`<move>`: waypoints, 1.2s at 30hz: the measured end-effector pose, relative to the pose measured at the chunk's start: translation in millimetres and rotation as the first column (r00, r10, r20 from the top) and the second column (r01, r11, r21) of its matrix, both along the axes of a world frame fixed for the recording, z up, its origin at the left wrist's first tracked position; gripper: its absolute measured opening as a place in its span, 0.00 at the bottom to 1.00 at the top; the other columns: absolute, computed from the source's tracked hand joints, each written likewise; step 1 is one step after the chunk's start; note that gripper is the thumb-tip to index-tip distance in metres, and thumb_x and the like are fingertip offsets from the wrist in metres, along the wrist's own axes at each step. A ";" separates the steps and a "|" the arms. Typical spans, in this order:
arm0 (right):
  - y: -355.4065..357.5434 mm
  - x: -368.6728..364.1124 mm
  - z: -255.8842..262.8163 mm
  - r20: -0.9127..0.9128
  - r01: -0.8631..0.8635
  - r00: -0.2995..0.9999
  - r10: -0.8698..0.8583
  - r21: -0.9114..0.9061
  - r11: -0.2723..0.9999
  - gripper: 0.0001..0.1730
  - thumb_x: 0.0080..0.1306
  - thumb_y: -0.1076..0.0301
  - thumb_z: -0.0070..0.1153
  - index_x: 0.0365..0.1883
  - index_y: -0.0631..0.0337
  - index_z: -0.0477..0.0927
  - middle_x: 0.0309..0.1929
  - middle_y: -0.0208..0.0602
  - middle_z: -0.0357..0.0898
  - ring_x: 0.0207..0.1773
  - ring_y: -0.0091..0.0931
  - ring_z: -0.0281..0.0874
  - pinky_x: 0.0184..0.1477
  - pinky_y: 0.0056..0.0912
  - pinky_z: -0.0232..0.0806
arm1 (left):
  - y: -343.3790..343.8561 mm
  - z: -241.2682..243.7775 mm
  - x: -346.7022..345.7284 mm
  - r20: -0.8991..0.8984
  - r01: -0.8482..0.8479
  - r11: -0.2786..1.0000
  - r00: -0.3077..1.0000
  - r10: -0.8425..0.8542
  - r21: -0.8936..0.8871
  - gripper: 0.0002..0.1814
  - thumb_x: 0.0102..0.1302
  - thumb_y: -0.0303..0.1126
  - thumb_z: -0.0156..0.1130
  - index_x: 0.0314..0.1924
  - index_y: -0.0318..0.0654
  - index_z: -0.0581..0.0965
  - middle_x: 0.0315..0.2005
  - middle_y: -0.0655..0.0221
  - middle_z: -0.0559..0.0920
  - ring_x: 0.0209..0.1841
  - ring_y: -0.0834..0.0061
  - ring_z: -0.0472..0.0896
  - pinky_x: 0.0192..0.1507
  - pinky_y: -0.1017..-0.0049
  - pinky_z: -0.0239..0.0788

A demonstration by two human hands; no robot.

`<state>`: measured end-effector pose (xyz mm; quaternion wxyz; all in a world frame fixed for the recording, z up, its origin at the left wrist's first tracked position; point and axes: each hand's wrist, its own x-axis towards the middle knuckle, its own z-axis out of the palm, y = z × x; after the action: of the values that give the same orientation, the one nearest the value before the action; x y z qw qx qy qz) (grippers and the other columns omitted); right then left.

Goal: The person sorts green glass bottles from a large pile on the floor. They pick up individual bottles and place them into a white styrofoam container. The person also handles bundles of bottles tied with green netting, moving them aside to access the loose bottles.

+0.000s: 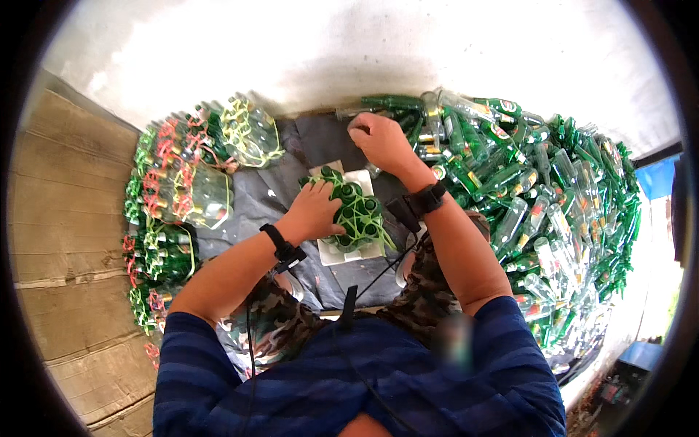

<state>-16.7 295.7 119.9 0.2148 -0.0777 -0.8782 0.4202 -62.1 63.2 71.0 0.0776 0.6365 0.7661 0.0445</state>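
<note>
A bundle of green glass bottles (359, 216) stands upright before me, light-green plastic twine criss-crossing between the necks. It rests on a white board (327, 257) on the floor. My left hand (313, 212) grips the bundle's left side, its fingers over the necks and the thumb near the front. Beyond the bundle, my right hand (380, 141) is raised and apart from it, fingers curled. Whether something thin is pinched in those fingers cannot be made out. Both wrists wear black straps.
Loose green and clear bottles (508, 175) form a large heap on the right. Tied bottle bundles (202, 191) with red, green and yellow twine line the left, beside a cardboard wall (71, 191). Dark sheeting (256, 202) covers the floor; a white wall (349, 49) rises behind.
</note>
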 end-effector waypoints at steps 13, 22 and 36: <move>-13.6 -31.2 5.7 0.140 -0.028 0.989 0.039 -0.078 0.997 0.15 0.70 0.62 0.56 0.43 0.66 0.84 0.34 0.48 0.85 0.37 0.40 0.83 0.44 0.39 0.74 | 25.2 -40.0 -8.2 -0.040 -0.146 0.975 0.989 0.141 -0.166 0.22 0.47 0.47 0.73 0.38 0.40 0.87 0.44 0.56 0.77 0.55 0.55 0.74 0.47 0.58 0.70; -3.7 -34.0 -15.9 0.180 0.023 0.984 -0.022 -0.004 1.000 0.14 0.69 0.64 0.57 0.43 0.65 0.85 0.36 0.49 0.86 0.39 0.42 0.85 0.44 0.40 0.75 | 32.1 -35.8 -19.7 0.066 -0.088 0.962 0.992 0.108 -0.258 0.17 0.51 0.39 0.70 0.40 0.40 0.87 0.46 0.52 0.77 0.51 0.51 0.78 0.50 0.57 0.77; 15.9 -32.8 -15.6 0.164 0.052 0.985 -0.056 0.028 0.998 0.12 0.68 0.63 0.56 0.40 0.63 0.85 0.37 0.51 0.86 0.43 0.48 0.84 0.48 0.46 0.76 | -47.4 64.5 -125.4 0.148 -0.315 0.865 0.906 0.397 -0.391 0.32 0.49 0.44 0.65 0.54 0.36 0.85 0.49 0.45 0.85 0.54 0.48 0.83 0.58 0.56 0.75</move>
<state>-49.4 311.5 104.2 0.1537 -0.1332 -0.8955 0.3958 -187.5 15.9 135.5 0.2680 0.4492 0.8522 -0.0108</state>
